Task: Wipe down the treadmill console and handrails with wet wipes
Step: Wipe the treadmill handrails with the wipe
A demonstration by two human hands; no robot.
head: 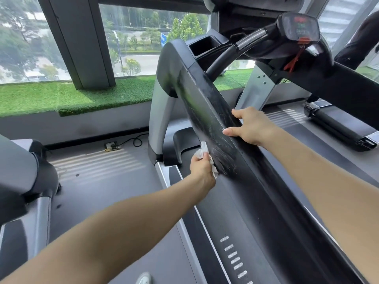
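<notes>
The treadmill's wide black left handrail (196,95) runs from the upper middle down toward me, streaked and scuffed on its outer side. My left hand (202,166) grips a crumpled white wet wipe (202,150) and presses it against the rail's outer side. My right hand (252,127) holds the rail's top edge, thumb on the outer face and fingers over the inner side. The console (300,27) with its red-lit display sits at the upper right, a red safety clip (295,58) hanging below it.
A curved inner grip bar (229,56) joins the console. The treadmill belt (246,232) lies below the rail. Another machine (24,181) stands at the left, a socket and cable (111,146) on the floor. Artificial grass (71,97) lines the window ledge.
</notes>
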